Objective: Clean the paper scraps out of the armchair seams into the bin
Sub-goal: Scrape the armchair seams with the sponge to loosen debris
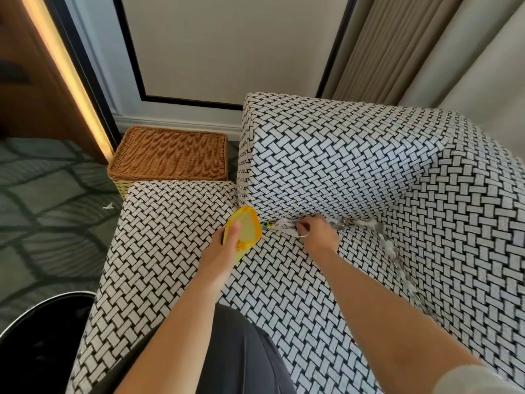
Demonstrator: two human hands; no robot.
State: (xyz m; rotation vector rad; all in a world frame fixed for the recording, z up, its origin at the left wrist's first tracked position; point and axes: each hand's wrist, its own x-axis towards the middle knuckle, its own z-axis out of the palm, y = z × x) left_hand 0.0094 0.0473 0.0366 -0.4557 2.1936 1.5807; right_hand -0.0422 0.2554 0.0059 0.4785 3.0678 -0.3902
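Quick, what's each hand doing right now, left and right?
Left hand: holding the yellow scoop.
Right hand: fingers curled, pinching paper scraps.

Both forearms are bare to above the elbow — a pale grey short sleeve (480,379) shows on the right arm. Dark grey clothing (241,354), softly folded, lies lower down.

One wide-angle camera, worn on the person's head, looks forward and steeply down from close above the armchair (284,294) seat. Mid-frame sit the left hand (224,247) gripping a yellow dustpan (246,226) and the right hand (319,236) pinching paper scraps (281,224) at the seam. The bin (54,299) edges in near left; a wicker basket (170,149) and curtain (426,52) lie far.
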